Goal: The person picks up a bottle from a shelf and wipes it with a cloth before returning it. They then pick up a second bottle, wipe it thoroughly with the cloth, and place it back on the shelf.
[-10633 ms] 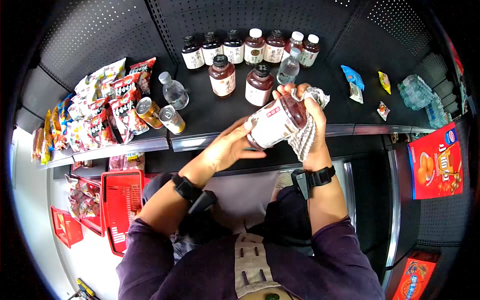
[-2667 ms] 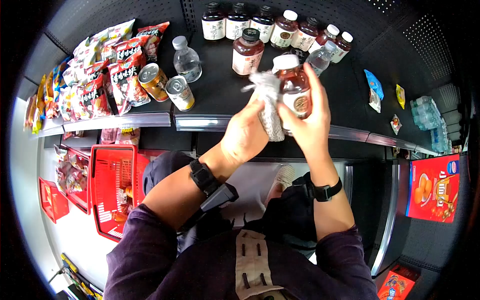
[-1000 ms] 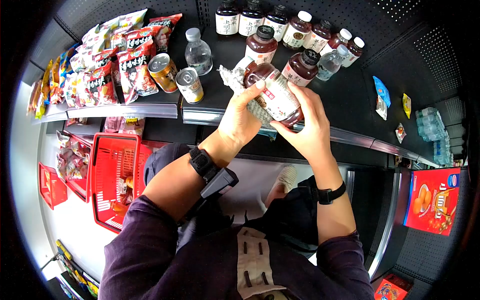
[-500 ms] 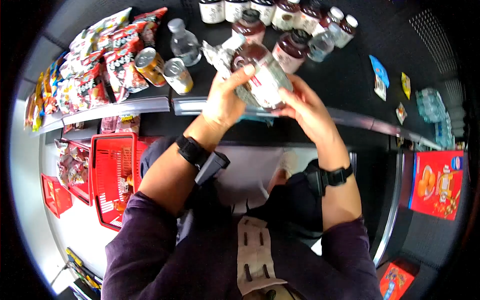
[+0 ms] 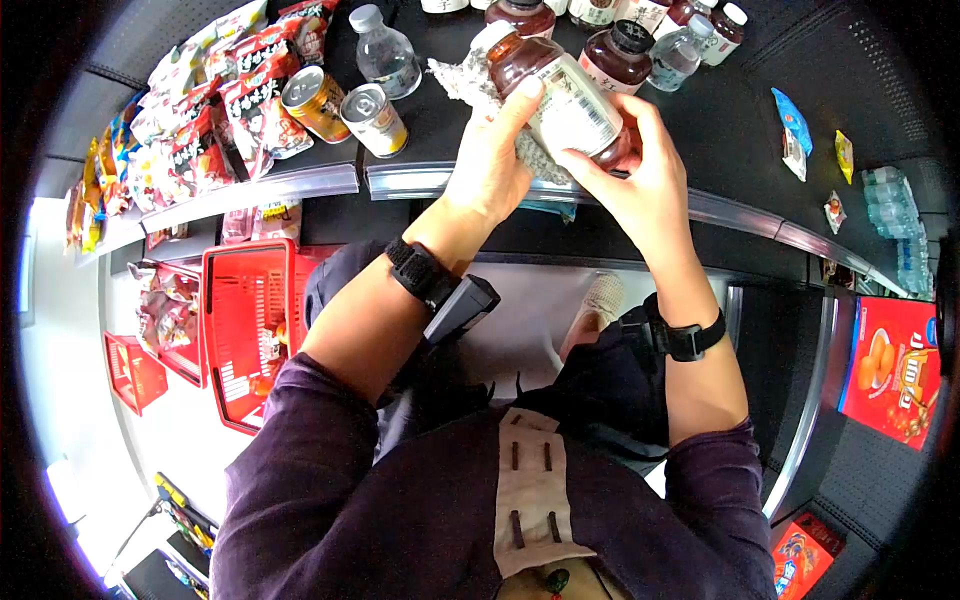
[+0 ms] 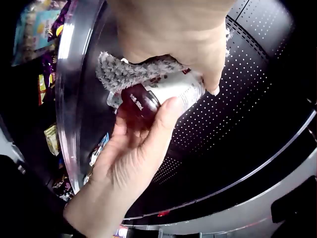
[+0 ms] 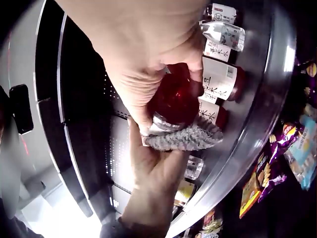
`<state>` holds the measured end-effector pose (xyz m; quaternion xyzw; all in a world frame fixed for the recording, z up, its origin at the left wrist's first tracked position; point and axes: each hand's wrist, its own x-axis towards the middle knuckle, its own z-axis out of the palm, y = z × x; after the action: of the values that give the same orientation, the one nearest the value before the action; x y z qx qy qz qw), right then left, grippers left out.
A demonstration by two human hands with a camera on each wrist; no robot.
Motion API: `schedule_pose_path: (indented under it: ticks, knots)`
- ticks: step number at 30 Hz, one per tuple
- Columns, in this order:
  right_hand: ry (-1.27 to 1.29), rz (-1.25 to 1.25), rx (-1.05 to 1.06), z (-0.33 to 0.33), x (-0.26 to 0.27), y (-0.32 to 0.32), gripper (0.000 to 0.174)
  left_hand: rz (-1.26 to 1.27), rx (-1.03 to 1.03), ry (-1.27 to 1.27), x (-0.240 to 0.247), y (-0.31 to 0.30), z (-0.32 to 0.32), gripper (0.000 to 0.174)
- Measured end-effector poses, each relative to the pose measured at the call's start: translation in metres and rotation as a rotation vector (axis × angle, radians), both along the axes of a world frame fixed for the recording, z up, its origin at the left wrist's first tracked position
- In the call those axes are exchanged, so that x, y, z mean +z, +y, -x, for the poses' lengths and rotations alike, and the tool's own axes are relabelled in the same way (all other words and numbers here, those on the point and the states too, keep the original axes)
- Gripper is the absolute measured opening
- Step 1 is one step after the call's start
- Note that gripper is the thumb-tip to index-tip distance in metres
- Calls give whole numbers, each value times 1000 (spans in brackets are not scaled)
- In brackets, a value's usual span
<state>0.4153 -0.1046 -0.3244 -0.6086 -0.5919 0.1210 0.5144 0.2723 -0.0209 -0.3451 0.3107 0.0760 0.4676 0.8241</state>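
Observation:
Both hands hold a bottle of dark red drink point(image 5: 575, 105), tilted over the shelf edge with its white cap up and to the left. A barcode shows on its pale label. My left hand point(image 5: 490, 165) grips the cap end through a fluffy grey cloth point(image 5: 462, 82), its thumb lying on the label. My right hand point(image 5: 645, 175) holds the base, with thumb and fingers curled round it. In the left wrist view the dark base point(image 6: 140, 106) sits in the right hand point(image 6: 136, 153). The right wrist view shows the cloth point(image 7: 185, 138) between bottle and left palm.
Similar bottles point(image 5: 618, 58) and clear water bottles point(image 5: 386, 55) stand on the black shelf behind. Two cans point(image 5: 375, 120) and heaped snack bags point(image 5: 190, 140) are at left. A clear strip point(image 5: 415, 180) lines the shelf edge. Red baskets point(image 5: 245, 335) stand below left.
The cloth has gone from the right hand to the left since the oldest frame. In the last second the bottle has turned, its barcode side replacing the red-marked side. The view has shifted.

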Motion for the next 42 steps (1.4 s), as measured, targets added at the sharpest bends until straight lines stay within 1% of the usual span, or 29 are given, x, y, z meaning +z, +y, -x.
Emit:
schedule_pose_path:
  ticks: [3,5,7,8,9,11,13,15,16,17,19,20,21,23,24,25,27,28,29,31,33,34,37,38,41,42]
  knots:
    - [-135,-93,-16,-6,2,1,71,-26,28,50,1,-4,-3,39]
    - [160,-6,124,-12,-7,5,67,-8,49,35,2,-6,-3,40]
    - [469,91,262,-12,5,4,62,-16,52,40,8,-8,-1,40]
    - [711,181,401,-11,12,-3,58,-62,81,110,7,-6,1,48]
    - [642,268,368,-22,6,-1,57,-71,97,117,8,-5,0,50]
    - [699,316,391,-20,10,-6,60,-118,65,126,13,-5,2,50]
    - [767,331,480,-23,14,-9,58,-148,41,167,20,-8,3,53]
    - [720,318,480,-26,18,-11,57,-126,15,202,30,-14,2,57]
    - [788,302,500,-28,20,-13,56,-123,-38,209,35,-15,3,61]
    - [856,286,522,-29,22,-14,56,-49,-48,171,42,-15,0,66]
    - [946,234,538,-29,28,-16,55,5,-51,95,62,-20,-5,70]
    - [967,198,531,-27,32,-17,54,-11,-89,54,71,-25,-5,64]
    - [987,160,525,-27,36,-17,54,-8,-103,41,74,-29,-6,66]
    - [981,99,505,-33,28,-11,59,-11,-127,11,76,-34,-9,69]
    - [946,66,468,-32,30,-9,62,54,-131,0,78,-38,-10,71]
    - [915,36,431,-30,31,-7,65,74,-202,-63,77,-41,-7,68]
    - [823,-38,389,-23,30,-2,74,83,-228,-12,73,-43,-4,67]
    - [765,-60,374,-18,31,-2,77,100,-191,21,70,-42,-3,65]
    - [704,-79,359,-13,31,-2,80,50,-176,53,65,-37,0,59]
    - [541,-158,344,-1,20,7,95,62,-176,28,62,-28,7,54]
    - [169,-81,184,0,20,5,95,44,-131,36,62,-16,12,52]
    - [98,-113,135,6,21,4,94,48,-119,39,61,-11,13,52]
    - [-27,-103,109,12,27,6,91,98,-123,5,60,-1,15,51]
    - [134,-55,199,9,20,7,86,124,-138,-19,55,1,15,51]
    - [696,122,400,8,29,1,81,255,-203,-89,45,4,15,52]
    - [681,68,416,6,22,4,78,297,-208,-112,44,5,15,53]
